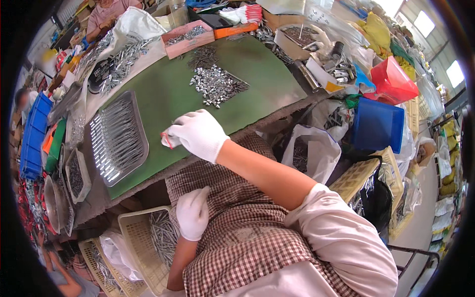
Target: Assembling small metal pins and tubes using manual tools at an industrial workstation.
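My right hand (199, 132), in a white glove, is over the near part of the green work surface (166, 81). Its fingers are closed on a small crumpled white cloth with a red edge (170, 139). Low in front of the checked apron (237, 232) is my left hand (192, 214), also gloved, with its fingers curled together; whatever they may hold is hidden. To the left lies a metal tray (140, 129) with long silver screw-like fasteners in rows. Beyond my right hand sits a heap of small silver metal pieces (215, 85), with a darker pile of thin pins (203, 57) behind it.
At the back are a pink box (173, 49) of metal parts and white-and-red gloves (241, 14). Blue bins stand left (34, 136) and right (377, 124). A beige basket (136, 237) of long metal pieces is by my left forearm. Another person (106, 17) sits at far left.
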A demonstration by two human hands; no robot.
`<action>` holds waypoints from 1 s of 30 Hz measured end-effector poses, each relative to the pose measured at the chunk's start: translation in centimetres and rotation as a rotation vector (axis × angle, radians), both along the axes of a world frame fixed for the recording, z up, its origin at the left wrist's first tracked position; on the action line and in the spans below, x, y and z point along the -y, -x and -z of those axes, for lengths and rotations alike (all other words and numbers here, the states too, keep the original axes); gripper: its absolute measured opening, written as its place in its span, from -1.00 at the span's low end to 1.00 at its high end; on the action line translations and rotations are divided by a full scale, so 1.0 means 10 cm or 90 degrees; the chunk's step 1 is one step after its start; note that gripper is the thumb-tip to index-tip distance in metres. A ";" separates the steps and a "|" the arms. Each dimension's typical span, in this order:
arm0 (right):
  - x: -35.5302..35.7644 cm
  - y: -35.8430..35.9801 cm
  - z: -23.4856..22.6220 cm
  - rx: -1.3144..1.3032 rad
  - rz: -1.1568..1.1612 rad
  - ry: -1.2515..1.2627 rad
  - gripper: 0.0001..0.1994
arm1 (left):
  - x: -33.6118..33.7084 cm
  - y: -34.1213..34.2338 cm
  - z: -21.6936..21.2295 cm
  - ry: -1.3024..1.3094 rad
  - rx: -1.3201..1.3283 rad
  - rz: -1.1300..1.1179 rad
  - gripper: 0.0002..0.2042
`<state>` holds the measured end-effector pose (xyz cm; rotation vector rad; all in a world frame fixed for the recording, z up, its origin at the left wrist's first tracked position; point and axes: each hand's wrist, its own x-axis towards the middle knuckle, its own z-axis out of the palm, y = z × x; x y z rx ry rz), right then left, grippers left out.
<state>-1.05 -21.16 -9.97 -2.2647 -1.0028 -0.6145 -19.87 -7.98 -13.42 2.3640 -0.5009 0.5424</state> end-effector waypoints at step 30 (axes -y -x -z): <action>3.21 -0.58 -1.06 0.300 0.580 0.264 -0.76 | 0.61 -0.60 0.54 -0.182 -0.205 0.088 -0.79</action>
